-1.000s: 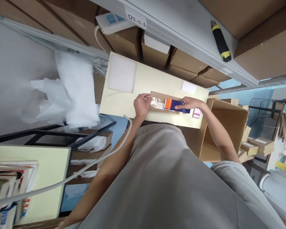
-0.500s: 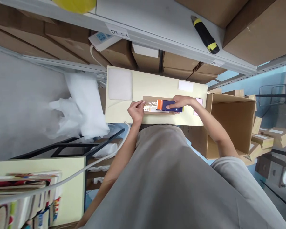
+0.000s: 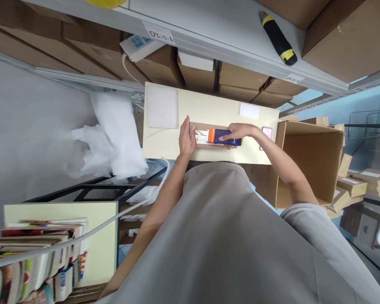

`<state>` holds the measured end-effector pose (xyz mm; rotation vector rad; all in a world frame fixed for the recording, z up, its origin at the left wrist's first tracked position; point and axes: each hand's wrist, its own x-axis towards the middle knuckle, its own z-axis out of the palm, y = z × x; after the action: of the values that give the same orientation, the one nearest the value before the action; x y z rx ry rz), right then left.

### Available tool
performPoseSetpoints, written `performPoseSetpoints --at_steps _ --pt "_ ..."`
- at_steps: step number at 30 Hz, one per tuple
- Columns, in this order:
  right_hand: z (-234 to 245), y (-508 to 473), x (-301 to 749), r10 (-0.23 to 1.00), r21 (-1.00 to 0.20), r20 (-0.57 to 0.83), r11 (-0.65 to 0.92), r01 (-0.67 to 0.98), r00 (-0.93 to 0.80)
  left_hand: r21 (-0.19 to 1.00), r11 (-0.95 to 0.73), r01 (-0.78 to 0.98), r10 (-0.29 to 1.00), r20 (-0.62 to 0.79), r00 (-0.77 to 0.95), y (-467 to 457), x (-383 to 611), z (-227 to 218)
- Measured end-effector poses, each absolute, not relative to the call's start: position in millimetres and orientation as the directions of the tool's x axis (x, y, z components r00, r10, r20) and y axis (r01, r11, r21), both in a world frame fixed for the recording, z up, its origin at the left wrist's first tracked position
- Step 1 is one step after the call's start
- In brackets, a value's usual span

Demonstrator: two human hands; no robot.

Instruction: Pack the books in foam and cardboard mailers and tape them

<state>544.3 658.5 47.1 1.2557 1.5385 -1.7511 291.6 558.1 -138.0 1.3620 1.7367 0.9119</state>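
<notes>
One flat cardboard box (image 3: 203,126) lay near the middle of the near edge of the pale yellow table (image 3: 209,104), and over it the right hand (image 3: 240,131) was wrapped firmly around a navy-and-orange tape dispenser (image 3: 215,133). The left hand (image 3: 186,139) stood at the box's left end with its fingers straight and the thumb apart from them. A white sheet (image 3: 162,107) lay in the table's far left corner, a white slip (image 3: 249,110) close to the far edge toward the right corner, and a phone (image 3: 267,131) by the right edge.
</notes>
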Motion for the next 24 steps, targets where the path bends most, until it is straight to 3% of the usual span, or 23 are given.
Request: performPoseSetpoints --at_steps 8,13,20,24 --pt "49 648 550 0.204 -0.501 -0.865 -0.277 0.82 -0.459 0.845 0.166 0.509 0.984 -0.111 -0.137 556 291 -142" --pt "57 641 595 0.222 -0.395 -0.913 -0.272 0.878 -0.342 0.847 0.214 0.486 0.975 -0.158 -0.155 558 293 -139" --pt "79 629 689 0.144 -0.231 -0.971 -0.361 0.903 -0.191 0.857 0.205 0.474 0.976 -0.144 -0.162 558 293 -146" --pt "65 623 696 0.188 -0.18 -0.975 -0.37 0.912 -0.116 0.864 0.197 0.464 0.978 -0.142 -0.152 559 293 -147"
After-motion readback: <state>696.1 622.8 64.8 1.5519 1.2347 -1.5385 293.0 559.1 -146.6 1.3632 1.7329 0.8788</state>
